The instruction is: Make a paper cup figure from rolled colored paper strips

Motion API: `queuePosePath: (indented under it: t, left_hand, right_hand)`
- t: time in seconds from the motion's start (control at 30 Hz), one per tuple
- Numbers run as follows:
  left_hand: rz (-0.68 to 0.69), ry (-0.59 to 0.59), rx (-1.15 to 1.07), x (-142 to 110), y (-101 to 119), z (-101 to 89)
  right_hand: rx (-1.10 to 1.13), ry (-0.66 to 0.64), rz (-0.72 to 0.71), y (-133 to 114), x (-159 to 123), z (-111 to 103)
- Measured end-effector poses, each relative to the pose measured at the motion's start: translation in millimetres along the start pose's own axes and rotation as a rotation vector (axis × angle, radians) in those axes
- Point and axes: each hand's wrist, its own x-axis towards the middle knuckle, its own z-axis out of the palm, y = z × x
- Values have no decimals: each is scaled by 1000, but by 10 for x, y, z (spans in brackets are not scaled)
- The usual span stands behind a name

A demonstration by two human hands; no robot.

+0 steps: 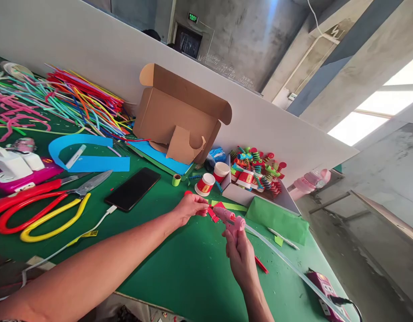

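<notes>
In my right hand is a pink hot glue gun, its nozzle pointing left toward the other hand. A long clear glue stick runs out of its back. My left hand pinches with its fingertips a small red piece near the nozzle; its exact shape is hard to make out. Red scraps lie beside the fingertips, partly behind the gun. Just beyond are a red-and-white paper cup, upside down, and a second paper cup.
A box of colourful finished figures stands behind, beside green felt. To the left lie a phone, large scissors, a blue strip and pipe cleaners. A cardboard box leans at the back; a power strip sits right.
</notes>
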Motion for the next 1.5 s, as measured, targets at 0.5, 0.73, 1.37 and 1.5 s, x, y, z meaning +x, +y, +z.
queuePosePath:
  t: [0.5,0.73,1.37,1.5]
  left_hand:
    - [-6,-7,-1,26,-19,-13]
    - [-3,-18,3,30,-27,-30]
    - [-7,0,40,20,-14,-7]
    - [-6,-10,46,22,-18,-9]
  right_hand:
    - [13,-47,53,-12,1,-4]
    - [30,-23,56,-23,-1,-7]
    - [38,-29,50,-42,-1,-3]
    - [41,-17,35,-28,3,14]
